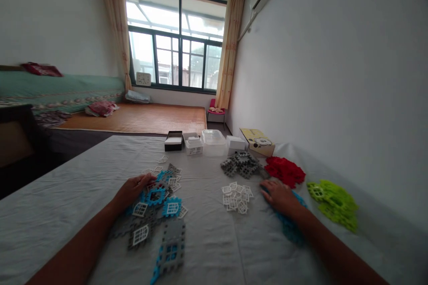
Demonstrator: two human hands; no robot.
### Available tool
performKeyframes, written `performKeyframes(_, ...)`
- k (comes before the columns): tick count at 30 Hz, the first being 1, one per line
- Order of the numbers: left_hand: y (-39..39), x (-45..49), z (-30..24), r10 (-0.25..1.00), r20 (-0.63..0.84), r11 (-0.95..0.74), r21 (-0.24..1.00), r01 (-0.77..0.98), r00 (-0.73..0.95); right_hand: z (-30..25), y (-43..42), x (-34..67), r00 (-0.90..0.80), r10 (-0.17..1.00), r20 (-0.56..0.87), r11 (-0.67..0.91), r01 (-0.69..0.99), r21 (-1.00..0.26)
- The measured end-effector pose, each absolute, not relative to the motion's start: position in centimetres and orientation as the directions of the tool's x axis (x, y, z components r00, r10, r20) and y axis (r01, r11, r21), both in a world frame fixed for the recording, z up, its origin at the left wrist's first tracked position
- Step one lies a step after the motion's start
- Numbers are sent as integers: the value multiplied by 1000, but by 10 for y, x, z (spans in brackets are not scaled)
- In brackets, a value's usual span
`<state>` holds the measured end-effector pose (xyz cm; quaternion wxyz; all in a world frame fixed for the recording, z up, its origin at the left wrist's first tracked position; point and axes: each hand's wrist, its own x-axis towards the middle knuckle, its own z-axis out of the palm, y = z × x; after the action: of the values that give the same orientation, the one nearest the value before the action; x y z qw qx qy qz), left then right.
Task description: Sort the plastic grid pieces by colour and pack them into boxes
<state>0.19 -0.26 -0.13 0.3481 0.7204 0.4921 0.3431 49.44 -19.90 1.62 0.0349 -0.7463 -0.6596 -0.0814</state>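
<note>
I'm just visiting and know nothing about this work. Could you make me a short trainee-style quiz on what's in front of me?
1. Multiple choice: what colour is the farthest-right pile on the table? A) white B) lime green C) red
2. True or false: the left hand is at the red pile.
3. Fill the gap: the pieces partly hidden behind the right hand and its arm are ____.

Key:
1. B
2. False; it is at the mixed pile of grey, blue and white pieces.
3. Blue
</note>
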Motion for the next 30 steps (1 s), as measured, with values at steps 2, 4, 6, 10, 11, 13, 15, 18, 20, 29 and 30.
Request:
performKeyframes(2,-4,2,1,949,152,-274,830,486,276,14,-207,506,130,980,148,-138,990,41)
performKeyframes(4,-5,2,2,948,169,-290,810,510,271,15,-218,510,149,975,167,-158,987,43)
performKeyframes(6,-4,2,3,944,185,-308,789,531,272,19,-231,506,134,965,225,-148,988,46)
performKeyframes(10,-3,2,3,943,204,-321,774,546,264,17,-261,483,-34,962,273,15,997,71)
performKeyframes(11,-4,2,3,942,206,-322,776,542,264,13,-268,479,-73,963,258,55,996,75)
performKeyframes(13,-4,3,2,940,209,-324,787,525,268,5,-278,477,-100,965,244,83,993,79)
performKeyframes(15,-4,4,1,938,215,-330,798,504,273,-1,-281,481,-79,962,261,58,995,87)
performKeyframes(18,-5,7,0,931,230,-348,800,490,285,3,-270,479,-45,950,309,15,995,96)
performKeyframes(20,-6,9,-1,926,235,-357,796,489,294,12,-253,461,-65,939,338,43,996,74)
performKeyframes(29,-13,11,1,923,255,-369,803,469,289,22,-172,355,-248,946,211,271,958,-90)
performKeyframes(30,-13,11,2,919,268,-380,797,469,289,19,-170,360,-232,952,198,255,961,-103)
